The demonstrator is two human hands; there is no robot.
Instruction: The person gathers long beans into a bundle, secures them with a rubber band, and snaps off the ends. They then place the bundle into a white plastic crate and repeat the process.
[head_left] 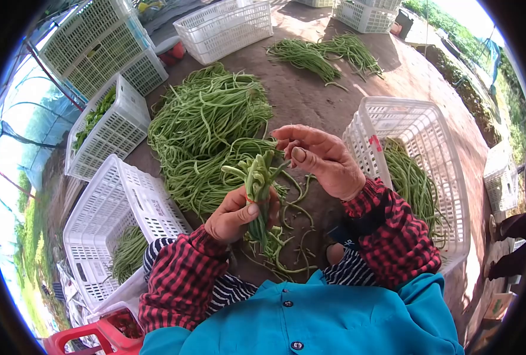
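Observation:
My left hand [233,216] is closed around a short bunch of green long beans [258,177], held upright in front of my chest. A thin reddish band circles the bunch near my thumb. Just right of the bunch's top is my right hand [325,160], its fingers curved and its thumb apart from them. A green tip from the bunch reaches close to those fingertips; whether they touch cannot be made out. Beyond my hands lies a large heap of long beans [210,118] on the ground. Loose beans [292,248] are scattered below the hands.
A white crate [452,177] with long beans stands at right, another crate [150,204] at left. Farther back are a crate of greens [127,127], stacked crates [94,50], a white crate [224,32] and a smaller bean pile [310,56]. A red plastic item [106,334] is lower left.

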